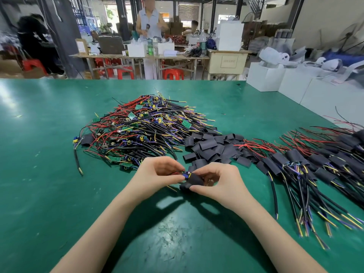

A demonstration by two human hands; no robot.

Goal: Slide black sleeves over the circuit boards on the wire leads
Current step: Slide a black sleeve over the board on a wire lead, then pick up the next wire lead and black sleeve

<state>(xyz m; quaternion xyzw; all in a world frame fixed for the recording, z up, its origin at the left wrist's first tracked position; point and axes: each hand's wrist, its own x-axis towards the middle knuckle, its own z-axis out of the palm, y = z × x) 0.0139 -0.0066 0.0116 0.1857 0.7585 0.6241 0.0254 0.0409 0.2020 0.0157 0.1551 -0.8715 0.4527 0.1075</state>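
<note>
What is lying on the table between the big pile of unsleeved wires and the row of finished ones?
In the head view, a heap of loose black sleeves lies between the unsleeved pile and the finished row.

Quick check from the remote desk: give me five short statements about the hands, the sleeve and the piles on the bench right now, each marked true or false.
1. The right hand grips a black sleeve. True.
2. The left hand rests flat on the green table. False: it is raised, pinching the wire lead at the sleeve's mouth.
3. The pile of loose black sleeves lies right of the pile of unsleeved boards and wires. True.
4. The sleeved leads lie at the far left. False: they are at the right.
5. The sleeve already hides the whole board. False: blue and yellow parts still show at its mouth.
</note>
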